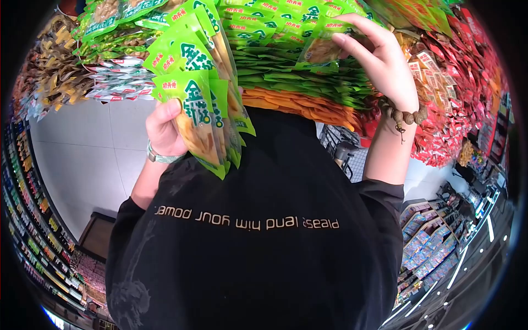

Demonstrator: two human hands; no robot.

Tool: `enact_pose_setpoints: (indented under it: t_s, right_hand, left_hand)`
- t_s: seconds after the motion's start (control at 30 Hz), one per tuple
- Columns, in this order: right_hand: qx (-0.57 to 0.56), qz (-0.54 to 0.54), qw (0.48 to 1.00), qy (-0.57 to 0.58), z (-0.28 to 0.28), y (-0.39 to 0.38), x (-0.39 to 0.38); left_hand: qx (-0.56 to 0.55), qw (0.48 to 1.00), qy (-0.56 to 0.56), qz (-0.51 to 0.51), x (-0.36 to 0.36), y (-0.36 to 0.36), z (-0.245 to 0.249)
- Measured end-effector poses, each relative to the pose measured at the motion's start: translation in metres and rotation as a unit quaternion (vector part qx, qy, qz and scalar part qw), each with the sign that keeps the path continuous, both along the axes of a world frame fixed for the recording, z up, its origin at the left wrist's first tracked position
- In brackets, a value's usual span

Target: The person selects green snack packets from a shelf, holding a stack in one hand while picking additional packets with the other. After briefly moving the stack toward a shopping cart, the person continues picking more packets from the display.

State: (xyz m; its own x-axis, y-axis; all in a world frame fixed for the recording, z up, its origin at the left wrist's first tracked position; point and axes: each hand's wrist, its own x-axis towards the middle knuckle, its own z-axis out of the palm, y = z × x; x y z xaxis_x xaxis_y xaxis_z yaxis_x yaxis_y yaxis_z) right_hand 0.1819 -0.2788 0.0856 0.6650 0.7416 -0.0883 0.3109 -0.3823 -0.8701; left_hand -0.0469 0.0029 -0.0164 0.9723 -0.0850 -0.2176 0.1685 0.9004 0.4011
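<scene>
My left hand [168,129] holds a fanned bunch of several green snack packets [201,118] with clear lower windows, its thumb pressed on the front packet. A wide stack of the same green packets [264,25] lies at the top of the view. Over the right part of that stack is my right hand [379,60], its thumb and forefinger apart. Its fingertips are at a green packet [322,49] with a see-through window; whether they touch it is unclear. A beaded bracelet [404,115] circles the right wrist.
Orange packets [300,104] lie below the green stack. Red packets [440,132] are heaped at the right, white packets [122,80] and brown packets [60,66] at the left. A shopping cart [346,148] stands behind my right arm. Store shelves [429,242] line the lower right.
</scene>
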Motion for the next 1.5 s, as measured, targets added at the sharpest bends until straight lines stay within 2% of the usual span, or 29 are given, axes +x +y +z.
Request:
enact_pose_setpoints:
  t_s: [0.03,0.2,0.33,0.47,0.67,0.83,0.93,1.07,1.2,1.23,1.37,1.4,1.5]
  right_hand:
    - [-0.008,-0.006,1.000,-0.027,-0.001,-0.002,0.001]
    - [-0.039,-0.050,0.998,0.001,-0.004,-0.007,-0.017]
    - [0.029,-0.043,0.997,0.055,-0.004,-0.027,-0.024]
    - [0.019,0.013,0.999,0.042,0.000,-0.032,-0.020]
    - [-0.021,0.067,0.998,0.007,0.006,-0.007,-0.017]
    - [-0.042,0.067,0.996,-0.040,0.006,0.000,-0.023]
    - [-0.036,-0.040,0.998,-0.041,0.001,-0.003,-0.036]
    - [-0.046,-0.104,0.976,-0.184,-0.009,-0.002,-0.059]
    - [-0.092,-0.089,0.965,-0.227,-0.016,-0.003,-0.088]
    - [-0.141,-0.059,0.938,-0.311,-0.020,-0.007,-0.091]
    - [-0.225,-0.061,0.911,-0.340,-0.025,-0.003,-0.106]
    - [-0.234,-0.056,0.906,-0.348,-0.024,0.002,-0.106]
    - [-0.256,-0.063,0.905,-0.335,-0.026,0.016,-0.106]
  left_hand:
    - [0.003,1.000,0.003,-0.004,0.000,0.002,0.001]
    - [0.007,1.000,0.015,-0.015,0.002,0.007,0.005]
    - [0.034,0.999,0.034,0.003,0.001,0.007,0.010]
    - [0.064,0.995,0.067,0.019,0.001,0.007,0.014]
    - [0.103,0.992,0.064,-0.044,0.012,0.014,0.042]
    - [0.087,0.994,0.040,-0.045,0.009,0.023,0.025]
    - [0.084,0.994,0.037,-0.050,0.010,0.026,0.024]
    - [0.083,0.994,0.015,-0.070,0.015,0.029,0.021]
    - [0.105,0.989,0.002,-0.099,0.021,0.034,0.020]
    - [0.110,0.989,-0.003,-0.102,0.021,0.034,0.020]
    - [0.105,0.986,-0.027,-0.123,0.021,0.037,0.009]
    - [0.001,0.991,-0.034,-0.132,0.025,0.038,0.011]
    - [0.054,0.984,-0.056,-0.157,0.033,0.039,0.003]
